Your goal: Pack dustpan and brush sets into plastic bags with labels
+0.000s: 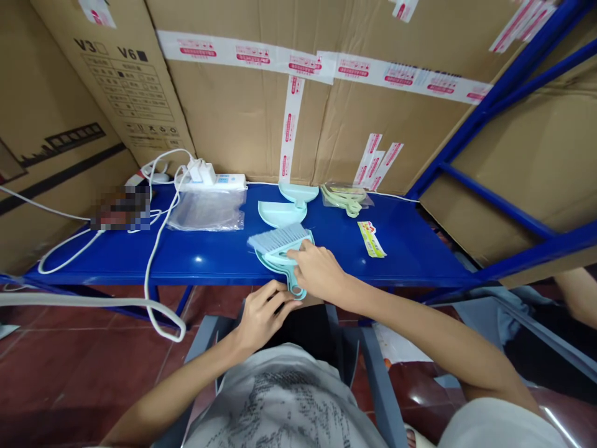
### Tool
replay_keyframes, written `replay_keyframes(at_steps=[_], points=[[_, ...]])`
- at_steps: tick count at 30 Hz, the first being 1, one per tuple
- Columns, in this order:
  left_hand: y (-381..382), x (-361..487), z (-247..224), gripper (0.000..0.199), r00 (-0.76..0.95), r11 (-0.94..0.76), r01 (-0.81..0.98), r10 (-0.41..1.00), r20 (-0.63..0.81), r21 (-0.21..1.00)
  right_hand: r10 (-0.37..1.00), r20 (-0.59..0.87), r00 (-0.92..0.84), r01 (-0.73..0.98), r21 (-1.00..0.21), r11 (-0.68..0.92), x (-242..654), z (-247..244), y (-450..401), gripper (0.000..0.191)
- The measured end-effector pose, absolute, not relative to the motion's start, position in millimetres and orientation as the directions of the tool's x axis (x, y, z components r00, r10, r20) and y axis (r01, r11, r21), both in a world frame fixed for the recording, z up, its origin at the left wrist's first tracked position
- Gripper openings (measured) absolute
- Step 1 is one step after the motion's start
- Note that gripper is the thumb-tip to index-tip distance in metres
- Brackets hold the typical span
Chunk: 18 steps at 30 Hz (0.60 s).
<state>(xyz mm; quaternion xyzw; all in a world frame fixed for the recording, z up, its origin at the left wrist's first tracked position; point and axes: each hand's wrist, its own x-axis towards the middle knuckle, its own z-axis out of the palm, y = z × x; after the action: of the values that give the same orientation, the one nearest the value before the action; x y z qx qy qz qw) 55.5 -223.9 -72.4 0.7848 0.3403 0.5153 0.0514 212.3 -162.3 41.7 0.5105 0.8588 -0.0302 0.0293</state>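
Note:
A small hand brush (pixel 281 240) with pale blue bristles lies on a mint-green dustpan (pixel 264 260) at the table's front edge. My right hand (pixel 321 269) is closed around the brush, its fingers over the brush's green body. Just below, my left hand (pixel 267 314) pinches the dustpan's handle end beside the ring-shaped hole. Directly behind the brush sits another mint dustpan (pixel 280 214), with a further mint dustpan (pixel 298 193) touching it. To their right is a yellow-green dustpan set (pixel 346 198) in clear plastic.
A printed label card (pixel 372 239) lies on the blue table (pixel 219 255). Clear plastic bags (pixel 208 210) rest before a white power strip (pixel 231 182) and looping cables. Cardboard walls the back; blue frame bars (pixel 499 205) stand right. Another person's arm (pixel 578 295) shows at far right.

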Motion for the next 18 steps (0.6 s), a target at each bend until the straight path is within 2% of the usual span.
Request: replay_keyframes(at_steps=[5,11,14,18], points=[[-227,59,-75,0.012,0.254,-0.786,0.493,0.539,0.803,0.372,0.847,-0.195,-0.495,0.868,-0.064,0.493,202,38,-169,0.029],[-232,59,-74,0.011,0.246,-0.784,0.484,0.549,0.799,0.390,0.792,-0.325,-0.516,0.855,-0.147,0.497,201,46,-152,0.029],[-232,59,-76,0.005,0.240,-0.781,0.489,0.548,0.801,0.388,0.786,-0.313,-0.533,0.846,-0.161,0.509,203,46,-150,0.033],[-234,58,-78,0.004,0.250,-0.785,0.513,0.525,0.813,0.349,0.814,-0.216,-0.539,0.841,-0.183,0.509,205,42,-153,0.039]])
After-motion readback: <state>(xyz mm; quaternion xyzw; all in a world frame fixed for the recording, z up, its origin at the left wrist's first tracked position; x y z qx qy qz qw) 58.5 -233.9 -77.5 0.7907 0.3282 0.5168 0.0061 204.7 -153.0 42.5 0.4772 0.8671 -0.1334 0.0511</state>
